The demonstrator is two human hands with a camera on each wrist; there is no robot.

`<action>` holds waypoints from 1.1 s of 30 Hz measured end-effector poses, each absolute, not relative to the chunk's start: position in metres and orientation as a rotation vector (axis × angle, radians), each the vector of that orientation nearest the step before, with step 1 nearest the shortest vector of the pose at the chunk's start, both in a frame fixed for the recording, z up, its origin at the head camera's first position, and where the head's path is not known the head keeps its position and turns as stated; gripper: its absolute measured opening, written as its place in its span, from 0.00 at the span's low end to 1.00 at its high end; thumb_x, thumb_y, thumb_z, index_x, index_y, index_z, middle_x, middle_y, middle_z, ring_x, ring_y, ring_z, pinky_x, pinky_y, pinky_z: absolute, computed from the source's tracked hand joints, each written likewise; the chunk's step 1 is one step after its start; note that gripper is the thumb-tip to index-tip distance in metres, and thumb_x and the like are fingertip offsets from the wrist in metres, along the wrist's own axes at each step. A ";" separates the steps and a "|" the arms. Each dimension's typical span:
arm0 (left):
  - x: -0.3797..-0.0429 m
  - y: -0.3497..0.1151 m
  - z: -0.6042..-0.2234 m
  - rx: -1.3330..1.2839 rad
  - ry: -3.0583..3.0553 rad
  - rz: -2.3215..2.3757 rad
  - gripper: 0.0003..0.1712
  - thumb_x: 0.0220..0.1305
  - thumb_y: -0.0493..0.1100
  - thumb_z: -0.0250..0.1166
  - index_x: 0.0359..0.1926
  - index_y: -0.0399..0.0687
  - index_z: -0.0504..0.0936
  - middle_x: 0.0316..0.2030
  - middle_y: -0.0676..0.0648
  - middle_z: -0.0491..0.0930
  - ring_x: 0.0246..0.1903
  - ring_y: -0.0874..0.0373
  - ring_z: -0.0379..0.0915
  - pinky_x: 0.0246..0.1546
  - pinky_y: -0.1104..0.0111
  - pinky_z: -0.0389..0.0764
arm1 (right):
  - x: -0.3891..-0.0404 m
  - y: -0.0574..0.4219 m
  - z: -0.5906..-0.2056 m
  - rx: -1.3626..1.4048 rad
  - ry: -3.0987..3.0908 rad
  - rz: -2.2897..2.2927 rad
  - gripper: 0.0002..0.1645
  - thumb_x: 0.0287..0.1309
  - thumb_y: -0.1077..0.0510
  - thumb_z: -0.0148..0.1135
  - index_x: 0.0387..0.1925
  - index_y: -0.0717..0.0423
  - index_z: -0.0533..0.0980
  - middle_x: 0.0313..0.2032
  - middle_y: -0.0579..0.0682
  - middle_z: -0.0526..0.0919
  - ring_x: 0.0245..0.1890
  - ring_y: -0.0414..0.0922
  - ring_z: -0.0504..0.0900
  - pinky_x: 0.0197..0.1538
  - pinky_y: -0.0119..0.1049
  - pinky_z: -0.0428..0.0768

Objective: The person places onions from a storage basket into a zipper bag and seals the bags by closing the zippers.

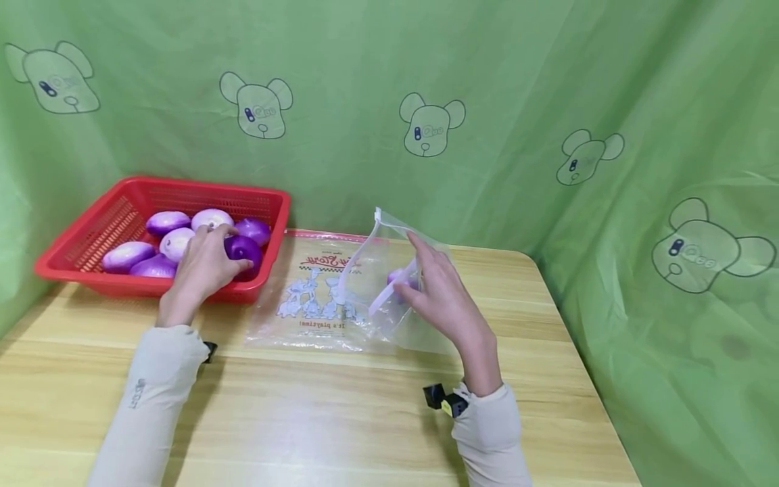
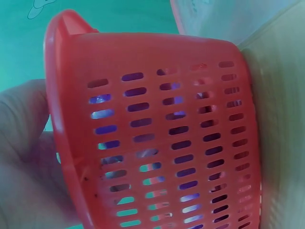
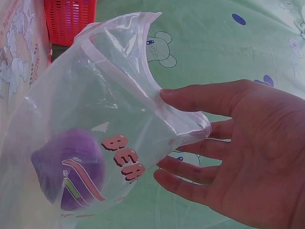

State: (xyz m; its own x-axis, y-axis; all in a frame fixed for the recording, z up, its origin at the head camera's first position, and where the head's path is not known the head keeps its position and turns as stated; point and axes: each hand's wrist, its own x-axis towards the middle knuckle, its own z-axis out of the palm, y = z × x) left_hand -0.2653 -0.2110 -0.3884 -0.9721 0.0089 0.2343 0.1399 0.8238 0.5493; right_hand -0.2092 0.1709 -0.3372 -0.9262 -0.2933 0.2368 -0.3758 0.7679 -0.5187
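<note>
At the table's (image 1: 292, 419) far left, purple-and-white onions (image 1: 128, 256) crowd the red basket (image 1: 103, 278), whose right wall and a flat printed bag (image 1: 310, 291) lie between the clear bag (image 3: 100, 114) and the dark purple onion (image 1: 241, 249) gripped inside by the left hand (image 1: 205, 265). To their right, the right hand (image 1: 445, 297) pinches the clear bag's rim, mouth facing up and left; the gripped onion's long axis is too covered to tell.
</note>
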 end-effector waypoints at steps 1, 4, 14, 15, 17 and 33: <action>-0.264 -0.210 -0.387 -0.111 -2.769 -0.863 0.37 0.53 0.42 0.76 0.60 0.32 0.72 0.54 0.23 0.66 0.55 0.28 0.64 0.54 0.36 0.68 | -0.209 0.171 -0.337 0.537 -2.818 0.873 0.54 0.59 0.55 0.70 0.78 0.52 0.49 0.74 0.55 0.60 0.73 0.55 0.57 0.72 0.56 0.58; -0.263 -0.209 -0.384 -0.103 -2.733 -0.864 0.35 0.53 0.42 0.75 0.60 0.33 0.72 0.55 0.24 0.66 0.55 0.28 0.64 0.55 0.36 0.67 | -0.209 0.171 -0.337 0.538 -2.817 0.877 0.54 0.59 0.55 0.70 0.78 0.52 0.49 0.74 0.56 0.60 0.73 0.55 0.57 0.72 0.55 0.58; -0.256 -0.199 -0.371 -0.140 -2.621 -0.861 0.35 0.53 0.39 0.75 0.60 0.35 0.73 0.57 0.28 0.67 0.59 0.33 0.60 0.59 0.39 0.63 | -0.209 0.170 -0.337 0.538 -2.822 0.869 0.54 0.59 0.56 0.70 0.78 0.53 0.49 0.74 0.56 0.60 0.73 0.56 0.58 0.72 0.55 0.59; -0.254 -0.197 -0.369 -0.150 -2.604 -0.859 0.35 0.53 0.39 0.75 0.60 0.35 0.73 0.56 0.29 0.67 0.59 0.33 0.61 0.59 0.40 0.63 | -0.209 0.170 -0.337 0.539 -2.822 0.866 0.54 0.59 0.56 0.70 0.78 0.53 0.49 0.74 0.56 0.60 0.73 0.56 0.58 0.72 0.56 0.59; -0.251 -0.192 -0.364 -0.172 -2.570 -0.860 0.35 0.52 0.38 0.76 0.60 0.36 0.73 0.55 0.30 0.68 0.58 0.34 0.61 0.59 0.42 0.63 | -0.209 0.170 -0.337 0.540 -2.822 0.860 0.54 0.59 0.56 0.70 0.78 0.53 0.49 0.74 0.56 0.60 0.73 0.56 0.58 0.72 0.56 0.58; -0.219 -0.133 -0.340 -0.408 -2.449 -1.006 0.39 0.48 0.43 0.81 0.61 0.44 0.76 0.55 0.38 0.72 0.57 0.41 0.67 0.57 0.40 0.70 | -0.207 0.168 -0.335 0.560 -2.808 0.867 0.54 0.59 0.56 0.71 0.78 0.53 0.49 0.73 0.57 0.61 0.72 0.56 0.59 0.72 0.55 0.60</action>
State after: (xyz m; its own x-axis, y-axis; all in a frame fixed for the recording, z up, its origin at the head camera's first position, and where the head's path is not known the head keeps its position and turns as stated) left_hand -0.2193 -0.1330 -0.3404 -0.8508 0.0959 0.5167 0.4315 0.6887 0.5827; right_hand -0.2065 0.1676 -0.3355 -0.9191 -0.3062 0.2481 -0.3928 0.7632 -0.5131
